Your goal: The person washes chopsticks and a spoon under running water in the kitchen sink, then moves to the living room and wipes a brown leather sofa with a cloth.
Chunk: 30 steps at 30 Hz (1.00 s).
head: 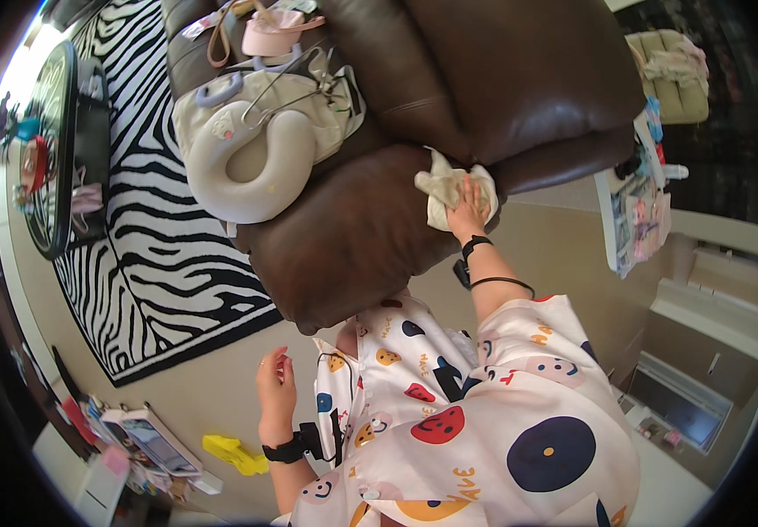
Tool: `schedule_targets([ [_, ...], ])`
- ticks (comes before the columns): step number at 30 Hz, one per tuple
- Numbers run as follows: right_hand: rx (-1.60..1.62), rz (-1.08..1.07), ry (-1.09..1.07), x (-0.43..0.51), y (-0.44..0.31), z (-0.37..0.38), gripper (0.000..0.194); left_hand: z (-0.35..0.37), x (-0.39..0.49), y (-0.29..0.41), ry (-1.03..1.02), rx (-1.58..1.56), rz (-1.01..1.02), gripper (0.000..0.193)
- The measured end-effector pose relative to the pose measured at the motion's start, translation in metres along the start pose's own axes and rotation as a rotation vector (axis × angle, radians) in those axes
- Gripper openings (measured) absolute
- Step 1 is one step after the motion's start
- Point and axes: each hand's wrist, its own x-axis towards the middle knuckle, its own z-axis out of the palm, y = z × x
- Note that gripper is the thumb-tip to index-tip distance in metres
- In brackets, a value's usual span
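Spread over a crumpled cream cloth (441, 188), my right hand (468, 205) presses it onto the far end of the brown leather sofa's armrest (359, 224). Part of the cloth bunches up in front of the fingers. My left hand (276, 382) hangs low beside my body with its fingers loosely curled, above the floor and touching nothing. On the sofa seat, left of the armrest, rests a grey U-shaped neck pillow (247, 191) with a small animal patch. It partly covers a cream bag (326, 125) with lilac handles.
A pink visor cap (272, 36) lies farther along the seat. Left of the sofa is a zebra-striped rug (168, 263) with a dark oval table (66, 145) bearing several items. Something yellow (234, 454) lies on the floor. A cluttered white shelf (636, 204) stands at right.
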Motion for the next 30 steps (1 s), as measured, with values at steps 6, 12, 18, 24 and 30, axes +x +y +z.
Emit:
schedule_targets([
  [6, 0.640, 0.729, 0.521, -0.037, -0.021, 0.101, 0.059, 0.000, -0.016, -0.001, -0.076, 0.095, 0.012, 0.019],
  [12, 1.234, 0.682, 0.444, -0.146, -0.139, 0.165, 0.053, -0.011, -0.021, 0.013, -0.162, 0.165, 0.076, 0.019],
  [18, 2.039, 0.687, -0.026, -0.175, -0.096, 0.108, 0.048, -0.013, -0.006, 0.028, -0.150, 0.214, 0.217, 0.018],
  [24, 1.828, -0.005, 0.655, -0.122, 0.064, -0.144, 0.046, 0.005, 0.021, 0.073, -0.156, 0.266, 0.348, 0.020],
  [30, 0.132, 0.136, 0.886, 0.039, 0.186, -0.251, 0.054, 0.042, 0.051, 0.130, -0.128, 0.295, 0.338, 0.020],
])
